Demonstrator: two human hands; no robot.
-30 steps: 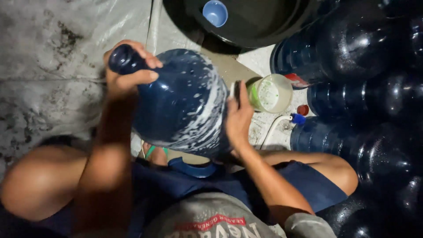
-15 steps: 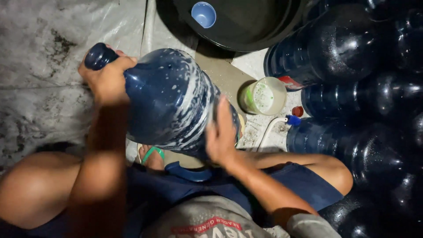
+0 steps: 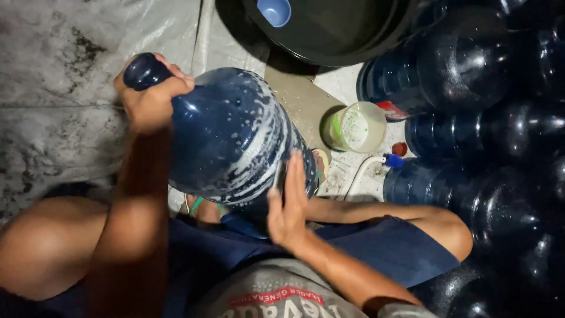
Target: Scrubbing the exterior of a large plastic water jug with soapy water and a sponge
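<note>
The left hand (image 3: 150,97) has its grip wrapped tight around the neck of the soapy blue water jug (image 3: 232,138), held tilted over the lap, while the right hand (image 3: 288,206) lies open-palmed against its base, best kept firm against slipping.

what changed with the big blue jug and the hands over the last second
The large blue plastic water jug, streaked with suds, swung its neck further left and tilted more on its side. The left hand kept its grip on the neck and moved left with it. The right hand slid from the jug's right side down to its base. The small white cup and the stacked blue jugs stayed put.
</note>
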